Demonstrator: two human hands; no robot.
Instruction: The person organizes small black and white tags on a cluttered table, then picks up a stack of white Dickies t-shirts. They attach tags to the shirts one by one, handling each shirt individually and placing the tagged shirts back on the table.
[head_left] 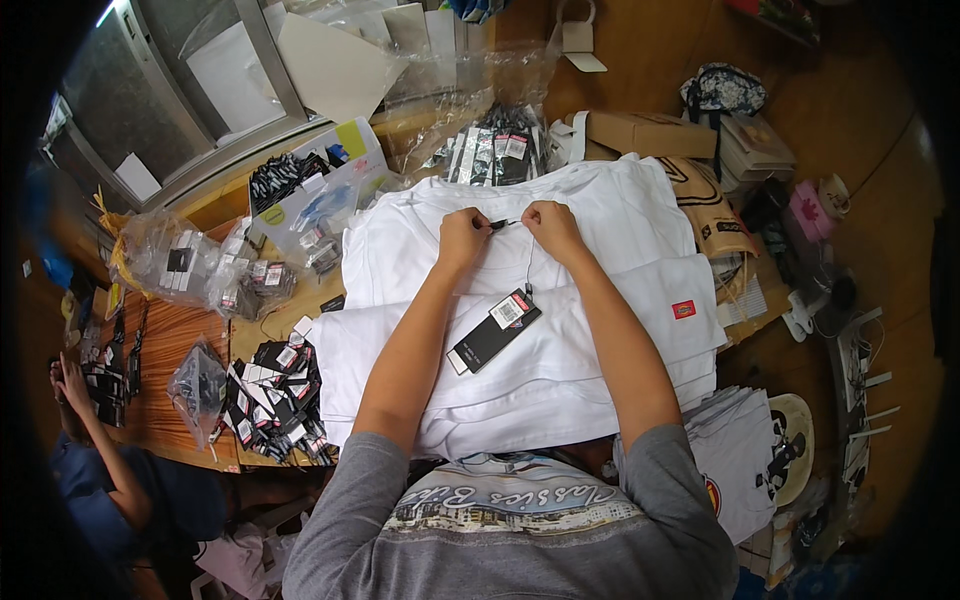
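A stack of folded white T-shirts (600, 330) lies on the wooden table in front of me. My left hand (462, 238) and my right hand (551, 228) are close together at the collar of the top shirt, both pinching a small dark fastener (505, 223) between them. A thin black string runs down from it to a black hang tag (493, 330) with a white label, lying on the shirt between my forearms. A small red patch (684, 309) shows on a lower shirt at the right.
A pile of loose black hang tags (275, 395) lies at the left, with plastic bags of tags (185, 262) behind it. More tags in clear plastic (495, 150) and a cardboard box (650, 133) sit at the back. Another person (110, 480) works at lower left. Printed shirts (740, 450) lie at the right.
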